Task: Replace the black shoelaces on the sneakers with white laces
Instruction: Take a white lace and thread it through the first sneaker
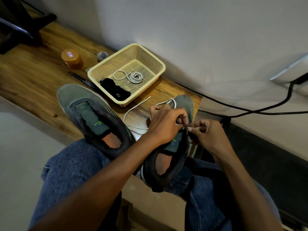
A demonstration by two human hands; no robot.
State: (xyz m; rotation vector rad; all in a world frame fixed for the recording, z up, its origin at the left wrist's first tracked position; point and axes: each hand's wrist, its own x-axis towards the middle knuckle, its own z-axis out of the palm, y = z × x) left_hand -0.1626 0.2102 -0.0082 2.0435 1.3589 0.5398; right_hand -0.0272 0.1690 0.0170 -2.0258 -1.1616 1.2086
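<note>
R hand [205, 130]: grip pinched on white lace [133, 109] end at the eyelet edge of R sneaker [171, 154], fingers curled. L hand [164, 124]: fingers curled over same sneaker's tongue/upper, grip clamped on lace w/ thumb near R fingertips. Hands touching at the pinch pt.

R sneaker: heel near me, on my lap, toe far, resting on worktop [33, 77] edge. Lace loops over its toe, free end trails left across worktop toward basket [128, 72].

L sneaker [93, 114]: left of R one, no lace in it, toe far on worktop, heel on my knee.

Basket: far side, just beyond both toes. Holds coiled white lace [133, 77] + black laces [115, 90], apart.

Orange jar [72, 59] far-left of basket. Pen [83, 80] beside basket's left edge. Black cable [250, 107] runs right.
</note>
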